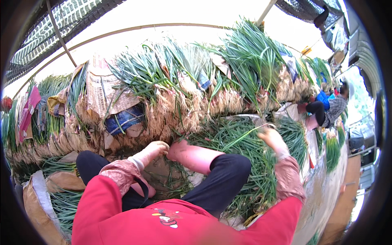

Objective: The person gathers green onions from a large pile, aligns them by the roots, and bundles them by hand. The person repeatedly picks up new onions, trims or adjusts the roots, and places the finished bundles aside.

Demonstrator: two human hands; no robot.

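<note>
My right hand (271, 139) is raised over a loose heap of green onions (253, 163) on the right. It is closed and slightly smeared by motion. From its fingers a single green onion (243, 136) slants down to the left, with its leaf tips over the heap. My left hand (157, 150) hovers beside the top of my pink boot (196, 157), its fingers curled together; what they hold, if anything, is hidden. In front of me stands a long row of bundled green onions (163, 94), pale roots toward me and leaves pointing away.
Paper sacking (108, 87) and a blue cloth (124, 120) lie among the bundles. More loose onions (67, 208) and a brown sack (38, 208) are at my left. A co-worker (332, 108) sits further along the row at the right. Shade netting (53, 32) hangs at upper left.
</note>
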